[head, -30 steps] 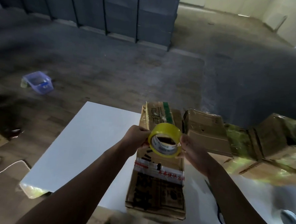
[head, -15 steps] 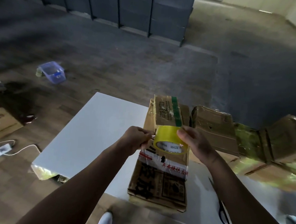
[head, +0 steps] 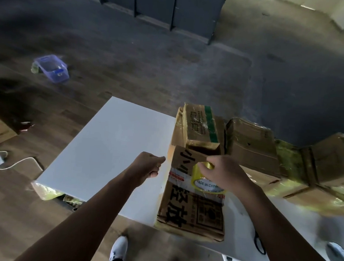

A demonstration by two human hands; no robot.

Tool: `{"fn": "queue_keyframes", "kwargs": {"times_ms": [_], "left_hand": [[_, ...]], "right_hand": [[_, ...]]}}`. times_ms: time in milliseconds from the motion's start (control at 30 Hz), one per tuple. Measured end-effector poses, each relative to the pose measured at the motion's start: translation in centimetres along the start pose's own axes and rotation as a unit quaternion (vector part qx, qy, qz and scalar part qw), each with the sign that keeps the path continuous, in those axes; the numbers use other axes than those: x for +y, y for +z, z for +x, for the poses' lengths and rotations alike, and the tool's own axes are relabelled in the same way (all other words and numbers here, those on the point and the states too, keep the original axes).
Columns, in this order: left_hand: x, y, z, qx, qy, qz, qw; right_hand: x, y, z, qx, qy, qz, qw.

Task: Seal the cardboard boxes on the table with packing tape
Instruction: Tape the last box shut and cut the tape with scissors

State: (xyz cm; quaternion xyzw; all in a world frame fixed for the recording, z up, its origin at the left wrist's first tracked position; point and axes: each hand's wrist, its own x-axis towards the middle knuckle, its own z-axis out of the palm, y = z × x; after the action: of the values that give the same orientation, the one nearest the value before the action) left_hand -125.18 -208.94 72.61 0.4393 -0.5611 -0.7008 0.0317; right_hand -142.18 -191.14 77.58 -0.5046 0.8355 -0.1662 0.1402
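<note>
A worn cardboard box point(head: 190, 213) with black printed characters lies at the near edge of the white table point(head: 106, 147). My right hand point(head: 224, 171) grips a roll of yellow packing tape point(head: 202, 184) and holds it against the box top. My left hand point(head: 148, 165) is just left of the box with its fingers curled. It pinches the free end of a faint yellowish strip of tape that stretches back to the roll. A smaller box with a green stripe point(head: 200, 126) lies just behind the first one.
More boxes, some wrapped in yellow tape point(head: 252, 143) point(head: 333, 158), crowd the table's right side. Black scissors point(head: 260, 243) lie by my right forearm. On the floor are a blue plastic container point(head: 51, 68), a white cable point(head: 16, 164) and my shoe point(head: 119, 249).
My right hand has lowered the roll from in front of me onto the box top. My left hand has moved left, away from the roll, drawing out tape.
</note>
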Motion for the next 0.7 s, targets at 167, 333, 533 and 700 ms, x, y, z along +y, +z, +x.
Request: {"fn": "queue_keyframes", "kwargs": {"times_ms": [167,333,533,700], "left_hand": [[-2.3,-0.1,1.1,0.046,0.006,0.012,0.999],[-3.2,0.9,2.5,0.093,-0.007,0.046,0.995],[-4.8,3.8,3.0,0.12,0.006,0.069,0.99],[-5.2,4.9,2.9,0.064,-0.001,0.039,0.997]], "right_hand": [[-1.9,1.2,0.9,-0.01,0.013,-0.074,0.997],[-2.8,1.5,1.2,-0.015,0.038,-0.124,0.991],[-3.2,1.9,0.9,-0.004,0.054,-0.126,0.991],[-3.2,2.1,0.6,0.011,0.059,-0.14,0.988]]}}
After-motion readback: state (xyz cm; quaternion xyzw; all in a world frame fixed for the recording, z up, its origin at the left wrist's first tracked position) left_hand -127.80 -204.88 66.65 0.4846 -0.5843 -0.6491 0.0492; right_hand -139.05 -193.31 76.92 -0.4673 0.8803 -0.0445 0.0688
